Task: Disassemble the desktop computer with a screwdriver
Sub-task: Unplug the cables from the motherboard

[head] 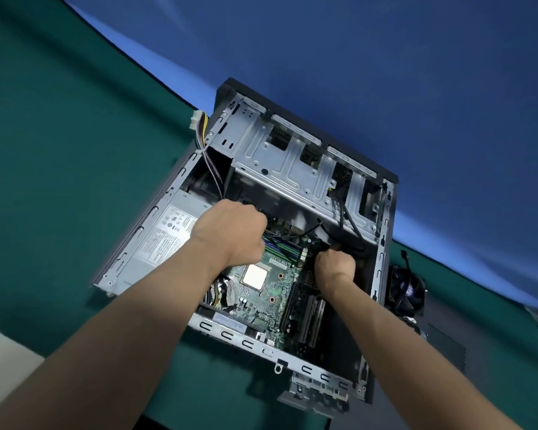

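The desktop computer (292, 181) is laid on its side, open, on the green worktop (59, 150). Both hands are reached inside above the motherboard (261, 293). The left hand (230, 234) is curled into a fist; what is held cannot be told. The right hand (334, 265) is curled near black cables (351, 225); its grip cannot be told. A fan (406, 290) is seen just beside the case.
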